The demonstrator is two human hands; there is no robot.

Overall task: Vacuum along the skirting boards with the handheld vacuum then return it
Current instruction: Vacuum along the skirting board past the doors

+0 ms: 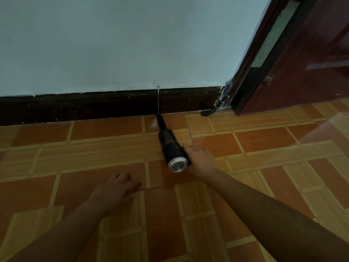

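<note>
The black handheld vacuum [171, 146] has a silver vented rear end and a narrow nozzle. Its nozzle tip touches the foot of the dark brown skirting board [94, 106], at a seam in the board. My right hand [201, 160] grips the vacuum from its right side, fingers curled over the body. My left hand [115, 191] hovers low over the orange tiled floor [94, 167] to the left of the vacuum, fingers relaxed and holding nothing.
A pale wall [132, 44] rises above the skirting. At the right stands a dark red door [302, 72] in its frame, with a black doorstop [206, 112] on the floor near the skirting's right end.
</note>
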